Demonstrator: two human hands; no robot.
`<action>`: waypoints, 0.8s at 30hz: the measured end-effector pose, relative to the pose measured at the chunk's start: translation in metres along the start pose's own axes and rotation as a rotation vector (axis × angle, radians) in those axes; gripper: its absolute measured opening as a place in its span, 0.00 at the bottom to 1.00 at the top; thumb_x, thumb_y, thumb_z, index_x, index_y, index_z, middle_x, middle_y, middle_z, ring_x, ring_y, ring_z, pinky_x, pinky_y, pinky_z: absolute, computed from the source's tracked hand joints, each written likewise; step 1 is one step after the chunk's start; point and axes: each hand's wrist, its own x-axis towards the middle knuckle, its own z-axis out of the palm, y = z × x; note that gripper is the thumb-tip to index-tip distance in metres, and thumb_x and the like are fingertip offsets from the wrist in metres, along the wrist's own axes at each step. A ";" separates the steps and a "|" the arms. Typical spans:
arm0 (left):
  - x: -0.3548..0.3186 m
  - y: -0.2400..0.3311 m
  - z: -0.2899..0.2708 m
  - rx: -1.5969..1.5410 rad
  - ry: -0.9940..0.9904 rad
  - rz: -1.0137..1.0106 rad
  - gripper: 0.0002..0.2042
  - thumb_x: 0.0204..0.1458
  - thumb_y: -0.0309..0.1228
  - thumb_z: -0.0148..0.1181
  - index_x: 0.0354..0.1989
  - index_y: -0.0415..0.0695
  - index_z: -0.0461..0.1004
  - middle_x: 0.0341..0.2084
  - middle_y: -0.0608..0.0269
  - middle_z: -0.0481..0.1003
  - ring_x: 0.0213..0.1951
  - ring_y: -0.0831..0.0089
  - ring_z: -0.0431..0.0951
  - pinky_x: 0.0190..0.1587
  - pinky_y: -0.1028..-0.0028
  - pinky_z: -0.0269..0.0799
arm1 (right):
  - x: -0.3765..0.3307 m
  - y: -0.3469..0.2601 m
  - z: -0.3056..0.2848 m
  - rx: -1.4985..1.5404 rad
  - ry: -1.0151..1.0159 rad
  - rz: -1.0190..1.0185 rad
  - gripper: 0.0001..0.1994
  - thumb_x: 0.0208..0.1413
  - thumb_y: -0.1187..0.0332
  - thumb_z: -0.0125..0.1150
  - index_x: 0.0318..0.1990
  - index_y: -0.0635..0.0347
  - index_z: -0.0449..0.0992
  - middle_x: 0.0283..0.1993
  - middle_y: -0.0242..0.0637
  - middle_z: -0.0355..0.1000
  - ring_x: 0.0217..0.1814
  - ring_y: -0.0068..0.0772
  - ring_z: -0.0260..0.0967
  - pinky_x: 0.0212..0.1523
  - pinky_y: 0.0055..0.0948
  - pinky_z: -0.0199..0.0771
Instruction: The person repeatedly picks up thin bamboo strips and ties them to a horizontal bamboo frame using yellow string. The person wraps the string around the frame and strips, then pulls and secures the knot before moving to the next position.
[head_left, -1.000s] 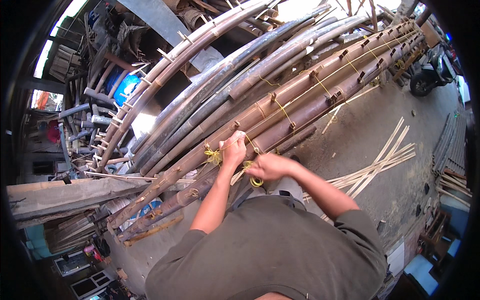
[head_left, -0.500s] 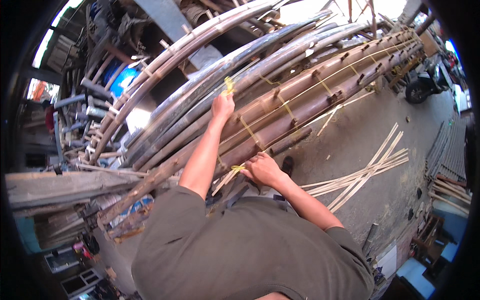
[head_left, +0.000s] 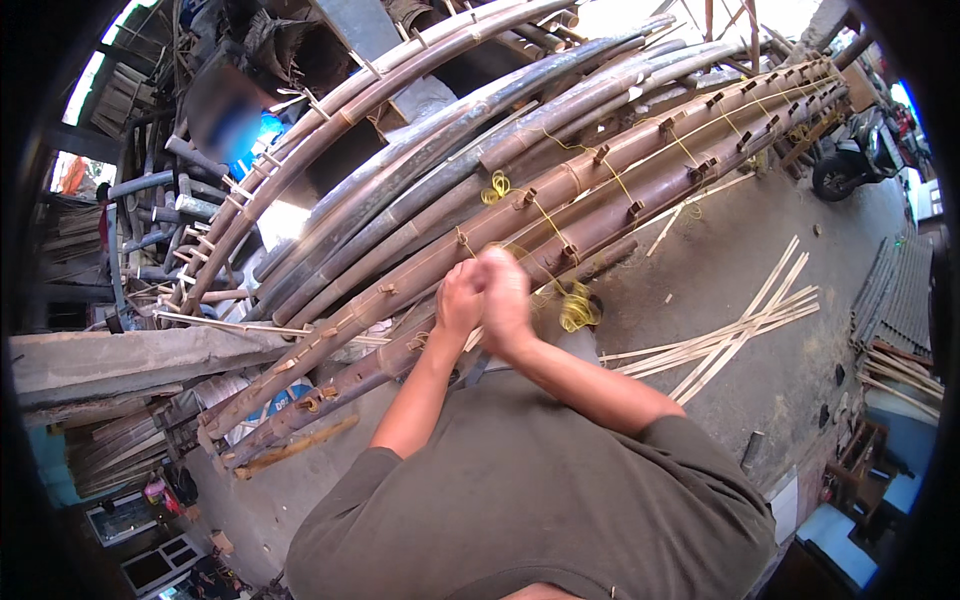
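My left hand [head_left: 460, 298] is curled closed between two long brown bamboo poles, with what it grips hidden. My right hand [head_left: 506, 300] presses against it from the right, smeared by motion. Under and beyond them run the far bamboo pole [head_left: 560, 185] and the near bamboo pole [head_left: 590, 232], both studded with short pegs and linked by yellow cord [head_left: 622, 185]. One small coil of yellow cord [head_left: 495, 188] rests on the far pole's outer side. A larger yellow bundle [head_left: 579, 310] hangs off the near pole, right of my hands.
Curved grey bamboo poles [head_left: 420, 150] lie beyond. A curved pegged bamboo frame [head_left: 330, 118] stands at upper left. Pale bamboo strips [head_left: 715, 345] cross on the concrete floor at right. A motorbike [head_left: 850, 165] is parked at far right, and a concrete ledge [head_left: 140, 365] juts in at left.
My left hand has come down and toward me, and my right hand has risen to meet it. The yellow cord bundles now lie away from both hands. My view has shifted slightly.
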 end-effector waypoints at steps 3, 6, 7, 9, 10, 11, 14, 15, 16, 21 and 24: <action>-0.004 -0.046 0.037 -0.037 0.184 0.073 0.08 0.57 0.29 0.52 0.36 0.37 0.74 0.38 0.45 0.77 0.42 0.50 0.76 0.49 0.57 0.69 | 0.031 -0.030 0.064 -0.309 -0.846 -0.081 0.16 0.66 0.64 0.42 0.30 0.63 0.71 0.27 0.37 0.69 0.32 0.32 0.69 0.38 0.32 0.71; 0.008 -0.009 -0.003 -0.079 -0.124 -0.061 0.12 0.58 0.32 0.50 0.40 0.36 0.74 0.31 0.39 0.76 0.39 0.40 0.76 0.42 0.52 0.70 | 0.098 -0.018 0.050 -1.261 -0.944 -0.178 0.26 0.65 0.47 0.41 0.46 0.61 0.79 0.40 0.52 0.77 0.45 0.48 0.74 0.46 0.38 0.73; 0.009 -0.003 -0.009 -0.227 -0.025 -0.042 0.13 0.60 0.34 0.49 0.43 0.38 0.75 0.31 0.36 0.74 0.39 0.38 0.75 0.39 0.49 0.69 | 0.112 -0.010 0.041 -1.514 -0.738 -0.444 0.30 0.64 0.42 0.40 0.48 0.59 0.79 0.40 0.55 0.76 0.43 0.52 0.74 0.45 0.39 0.73; 0.006 0.011 -0.017 -0.282 0.045 -0.061 0.14 0.62 0.34 0.46 0.37 0.37 0.75 0.30 0.36 0.74 0.36 0.37 0.74 0.37 0.48 0.68 | 0.122 0.011 0.012 -1.670 -0.527 -0.623 0.29 0.63 0.41 0.44 0.42 0.61 0.80 0.38 0.47 0.76 0.39 0.39 0.74 0.45 0.37 0.71; 0.005 0.013 -0.020 -0.249 0.018 -0.097 0.14 0.63 0.35 0.46 0.37 0.37 0.75 0.31 0.37 0.75 0.36 0.38 0.75 0.37 0.48 0.69 | 0.125 0.013 0.010 -1.326 -0.678 -0.307 0.28 0.64 0.43 0.45 0.39 0.61 0.80 0.34 0.42 0.75 0.37 0.33 0.72 0.42 0.33 0.70; 0.004 0.010 -0.017 -0.266 0.032 -0.071 0.14 0.62 0.35 0.46 0.37 0.37 0.75 0.31 0.37 0.75 0.37 0.39 0.75 0.38 0.49 0.69 | 0.129 0.013 0.007 -0.960 -0.789 -0.006 0.27 0.64 0.44 0.46 0.36 0.61 0.79 0.31 0.38 0.74 0.35 0.28 0.70 0.40 0.29 0.69; 0.002 -0.008 -0.010 -0.249 0.043 -0.026 0.12 0.61 0.32 0.47 0.36 0.38 0.75 0.33 0.40 0.76 0.38 0.40 0.75 0.40 0.51 0.70 | 0.099 -0.047 0.002 -0.234 -0.853 0.348 0.24 0.65 0.52 0.51 0.22 0.61 0.68 0.21 0.21 0.61 0.25 0.16 0.59 0.27 0.24 0.63; -0.008 -0.033 0.006 -0.193 0.058 -0.009 0.11 0.60 0.32 0.48 0.35 0.39 0.76 0.31 0.44 0.77 0.37 0.42 0.75 0.40 0.53 0.70 | 0.073 -0.071 -0.013 -0.260 -1.053 0.261 0.23 0.65 0.53 0.51 0.23 0.63 0.68 0.18 0.25 0.62 0.22 0.21 0.59 0.26 0.30 0.65; -0.001 -0.015 0.000 -0.196 0.072 -0.030 0.11 0.60 0.32 0.49 0.35 0.39 0.76 0.31 0.45 0.77 0.37 0.43 0.75 0.40 0.53 0.70 | 0.056 -0.052 -0.042 -0.474 -1.185 0.213 0.21 0.64 0.56 0.52 0.24 0.65 0.71 0.18 0.36 0.65 0.21 0.31 0.62 0.29 0.35 0.68; 0.015 0.003 -0.013 -0.203 0.027 -0.168 0.11 0.61 0.32 0.50 0.35 0.39 0.77 0.29 0.48 0.78 0.33 0.52 0.78 0.38 0.60 0.73 | -0.003 0.037 -0.088 -0.819 -1.004 -0.035 0.22 0.61 0.59 0.52 0.19 0.67 0.69 0.23 0.55 0.68 0.26 0.61 0.65 0.29 0.50 0.65; 0.076 0.019 -0.049 -0.720 0.158 -0.133 0.10 0.62 0.27 0.49 0.36 0.37 0.77 0.23 0.63 0.77 0.25 0.78 0.75 0.30 0.76 0.70 | -0.002 0.034 -0.100 -0.800 -0.958 -0.161 0.22 0.61 0.61 0.52 0.17 0.66 0.67 0.20 0.52 0.67 0.26 0.57 0.67 0.31 0.50 0.66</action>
